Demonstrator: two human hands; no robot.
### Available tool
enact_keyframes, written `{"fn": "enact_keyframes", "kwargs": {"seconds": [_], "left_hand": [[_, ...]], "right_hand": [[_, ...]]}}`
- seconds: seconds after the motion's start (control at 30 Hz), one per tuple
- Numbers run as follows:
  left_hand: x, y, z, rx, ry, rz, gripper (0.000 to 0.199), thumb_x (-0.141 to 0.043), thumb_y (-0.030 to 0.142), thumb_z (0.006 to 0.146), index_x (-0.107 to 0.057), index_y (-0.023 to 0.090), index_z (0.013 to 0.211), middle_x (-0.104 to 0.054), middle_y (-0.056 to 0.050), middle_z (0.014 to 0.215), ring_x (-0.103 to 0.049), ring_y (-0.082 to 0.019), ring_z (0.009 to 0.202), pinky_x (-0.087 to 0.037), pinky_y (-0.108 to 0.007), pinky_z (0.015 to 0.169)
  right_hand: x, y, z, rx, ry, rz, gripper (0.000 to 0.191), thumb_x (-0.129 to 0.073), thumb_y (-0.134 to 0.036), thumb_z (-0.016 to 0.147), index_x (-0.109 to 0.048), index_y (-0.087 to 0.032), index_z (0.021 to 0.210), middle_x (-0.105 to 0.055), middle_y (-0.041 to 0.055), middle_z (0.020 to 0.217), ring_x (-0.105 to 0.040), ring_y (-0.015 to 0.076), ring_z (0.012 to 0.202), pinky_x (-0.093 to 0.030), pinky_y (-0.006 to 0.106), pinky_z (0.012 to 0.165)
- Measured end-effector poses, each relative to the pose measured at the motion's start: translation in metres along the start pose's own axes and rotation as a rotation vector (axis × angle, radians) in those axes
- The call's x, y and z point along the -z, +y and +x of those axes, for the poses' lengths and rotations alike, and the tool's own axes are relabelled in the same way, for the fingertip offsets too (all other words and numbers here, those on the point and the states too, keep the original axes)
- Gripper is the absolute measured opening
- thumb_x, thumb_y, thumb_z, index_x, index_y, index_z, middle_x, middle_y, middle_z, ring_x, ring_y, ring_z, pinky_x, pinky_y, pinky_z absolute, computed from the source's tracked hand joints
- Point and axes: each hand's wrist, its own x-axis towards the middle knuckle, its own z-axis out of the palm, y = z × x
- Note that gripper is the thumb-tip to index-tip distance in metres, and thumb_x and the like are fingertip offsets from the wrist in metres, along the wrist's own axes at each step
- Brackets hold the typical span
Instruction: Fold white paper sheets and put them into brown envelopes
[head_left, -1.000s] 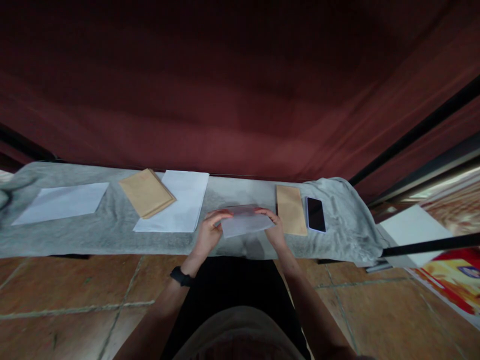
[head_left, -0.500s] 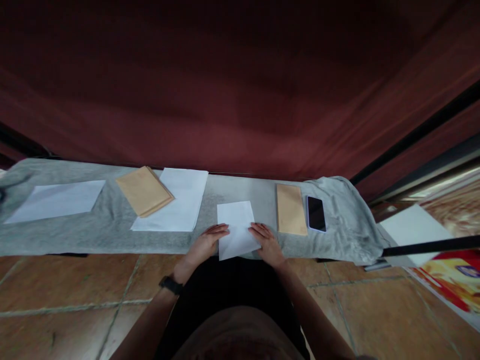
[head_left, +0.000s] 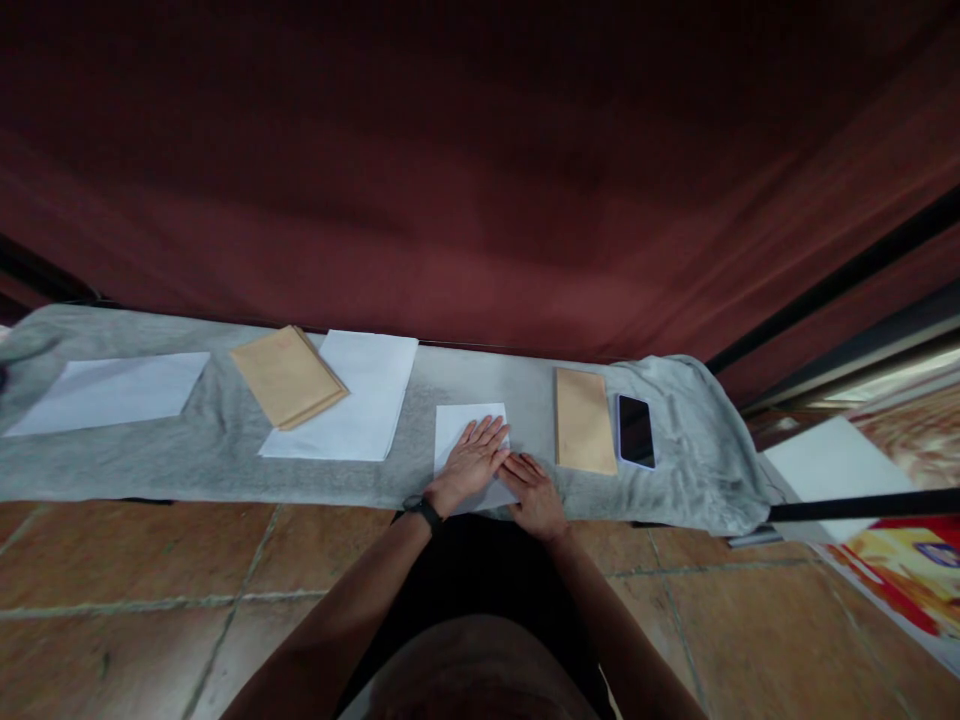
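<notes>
The white paper (head_left: pixel 452 430) lies on the grey-covered surface (head_left: pixel 480 376), left hand (head_left: pixel 474 458) flat over it, right hand (head_left: pixel 535 496) at its right side, each grip unclosed; it should be light, pliable, crease-prone, best held by edges

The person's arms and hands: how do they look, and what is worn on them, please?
The left hand and right hand are without gloves, and I can make out no rings. A dark band, perhaps a watch, circles the left wrist; the right wrist has none. The forearms show no sleeves.
</notes>
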Motion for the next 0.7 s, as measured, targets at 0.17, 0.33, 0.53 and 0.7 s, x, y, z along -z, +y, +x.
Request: {"fn": "enact_keyframes", "kwargs": {"seconds": [0.17, 0.33, 0.53, 0.7], "left_hand": [[0.002, -0.017, 0.007, 0.057, 0.04, 0.086, 0.058, -0.026, 0.042, 0.107, -0.037, 0.017, 0.157, -0.033, -0.008, 0.166, -0.023, -0.022, 0.156, -0.018, -0.046, 0.129], [0.005, -0.031, 0.002, 0.137, 0.081, 0.141, 0.06, -0.026, 0.044, 0.106, -0.034, 0.015, 0.158, -0.031, -0.011, 0.166, -0.024, -0.023, 0.156, -0.02, -0.045, 0.128], [0.014, -0.049, -0.022, 0.19, 0.102, 0.158, 0.062, -0.027, 0.045, 0.106, -0.034, 0.012, 0.158, -0.033, -0.013, 0.164, -0.025, -0.024, 0.155, -0.022, -0.047, 0.128], [0.025, -0.059, -0.051, 0.139, 0.083, 0.135, 0.057, -0.031, 0.043, 0.106, -0.038, 0.018, 0.157, -0.036, -0.01, 0.164, -0.027, -0.024, 0.155, -0.021, -0.047, 0.128]], "right_hand": [[-0.002, 0.002, -0.002, -0.012, -0.018, 0.011, 0.064, -0.063, -0.01, 0.076, -0.061, -0.021, 0.139, -0.056, 0.0089, 0.151, -0.049, 0.0245, 0.141, -0.03, 0.045, 0.125], [-0.002, 0.002, -0.002, -0.017, -0.002, 0.03, 0.065, -0.062, -0.008, 0.075, -0.061, -0.022, 0.138, -0.054, 0.0075, 0.153, -0.05, 0.0238, 0.14, -0.031, 0.045, 0.125], [-0.002, 0.003, -0.003, -0.017, 0.012, 0.042, 0.066, -0.061, -0.006, 0.075, -0.06, -0.022, 0.139, -0.055, 0.007, 0.152, -0.05, 0.0235, 0.14, -0.032, 0.045, 0.125], [-0.004, 0.005, -0.004, -0.018, 0.021, 0.047, 0.068, -0.06, -0.004, 0.073, -0.061, -0.021, 0.139, -0.056, 0.0069, 0.152, -0.05, 0.0238, 0.14, -0.032, 0.045, 0.125]]}}
